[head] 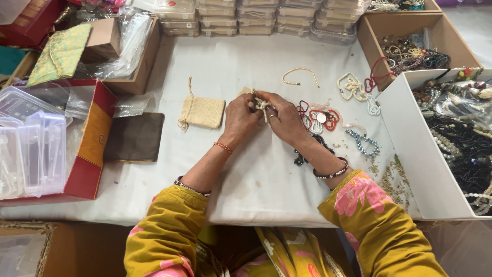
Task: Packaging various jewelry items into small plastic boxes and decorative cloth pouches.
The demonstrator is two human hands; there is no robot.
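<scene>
Both my hands meet over the white table [256, 179]. My left hand [240, 119] and my right hand [284, 119] together pinch a cream beaded necklace [262, 105], which is bunched between the fingers. A small jute pouch [247, 92] peeks out just behind my left hand's fingers. A second jute drawstring pouch [202, 111] lies flat to the left of my left hand. Right of my right hand lie a red bead string [324, 119], a grey-blue bead strand [363, 142] and dark beads [307, 151].
A white box [410, 154] full of mixed jewellery stands at the right, a brown cardboard box [374, 38] behind it. Stacked clear plastic cases [256, 20] line the back. At the left sit a red box [95, 138] with clear containers and a dark brown pouch [134, 137].
</scene>
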